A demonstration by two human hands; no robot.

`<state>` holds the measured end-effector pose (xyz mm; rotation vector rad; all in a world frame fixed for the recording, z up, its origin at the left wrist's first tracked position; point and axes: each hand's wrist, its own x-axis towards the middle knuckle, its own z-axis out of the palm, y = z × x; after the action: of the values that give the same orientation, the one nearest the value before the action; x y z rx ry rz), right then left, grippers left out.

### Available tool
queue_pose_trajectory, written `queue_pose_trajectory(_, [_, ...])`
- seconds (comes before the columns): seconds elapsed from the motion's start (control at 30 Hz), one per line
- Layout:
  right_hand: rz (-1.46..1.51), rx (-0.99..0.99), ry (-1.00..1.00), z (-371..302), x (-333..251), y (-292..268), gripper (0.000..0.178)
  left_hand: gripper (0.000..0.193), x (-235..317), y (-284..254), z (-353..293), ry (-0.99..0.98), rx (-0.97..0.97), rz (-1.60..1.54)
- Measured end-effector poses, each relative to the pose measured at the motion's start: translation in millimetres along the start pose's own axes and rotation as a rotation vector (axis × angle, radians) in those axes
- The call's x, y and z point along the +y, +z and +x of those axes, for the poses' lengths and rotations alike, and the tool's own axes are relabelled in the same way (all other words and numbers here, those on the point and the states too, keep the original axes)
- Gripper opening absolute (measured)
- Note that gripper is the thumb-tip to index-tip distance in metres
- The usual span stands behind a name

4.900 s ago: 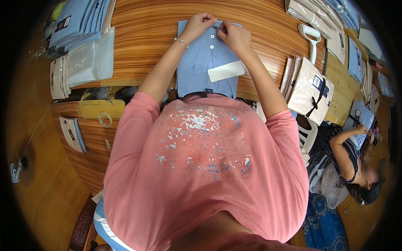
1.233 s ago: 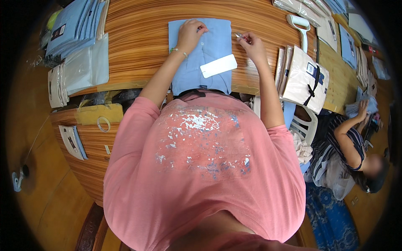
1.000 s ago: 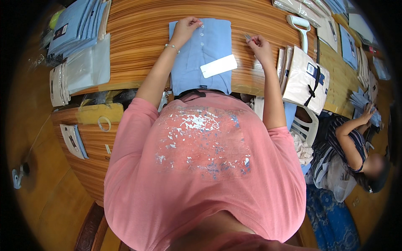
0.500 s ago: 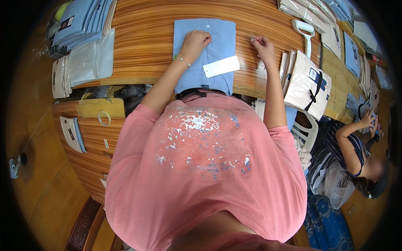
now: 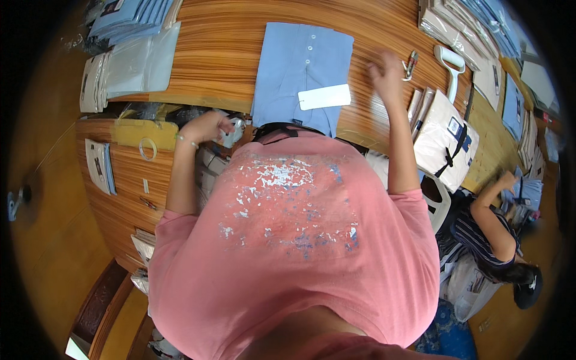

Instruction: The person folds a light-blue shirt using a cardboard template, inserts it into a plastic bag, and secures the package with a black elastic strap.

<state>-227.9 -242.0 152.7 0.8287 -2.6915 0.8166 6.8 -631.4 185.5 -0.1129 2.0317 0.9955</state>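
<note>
A folded light blue shirt (image 5: 285,72) with white buttons lies on the table in front of me. Across its lower part rests a blank white hang tag (image 5: 324,97). My left hand (image 5: 207,127) is off the shirt, loosely open at the table's front edge, beside crumpled clear plastic (image 5: 231,133) in the gap below. To the right of the shirt my right hand (image 5: 389,77) hovers over the wood, slightly blurred, fingers apart and holding nothing. Small thread snips (image 5: 411,65) lie on the table just beyond it.
At the left are clear plastic sleeves (image 5: 141,63) and bagged blue shirts (image 5: 135,18). A lint roller (image 5: 451,66) and tied beige garments (image 5: 444,138) lie at the right. A tape roll (image 5: 147,149) sits lower left. Another person (image 5: 495,231) works at far right.
My left hand has left the shirt and moved down and left to the table edge. The snips now lie on the table beside my right hand. The other person has shifted.
</note>
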Motion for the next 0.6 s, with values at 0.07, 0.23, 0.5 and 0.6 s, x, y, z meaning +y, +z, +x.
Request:
queue_pose_trajectory(0.07, [0.527,-0.449,0.064,-12.9,-28.7,4.6,0.046,0.025,-1.8,9.1,-7.9,-0.216,-0.095,0.021])
queue_pose_trajectory(0.23, [0.464,-0.614,0.336,-34.7,-36.8,16.4,0.034,0.030,92.9,9.5,11.8,0.066,0.247,0.121])
queue_pose_trajectory(0.5, [1.443,-0.509,0.891,-16.1,-81.1,-20.0,0.026,0.024,128.7,55.9,106.4,0.541,0.731,0.220])
queue_pose_trajectory(0.6, [1.131,-0.486,0.515,-19.3,-82.5,3.9,0.026,0.021,119.9,53.9,112.8,0.465,0.510,-0.299])
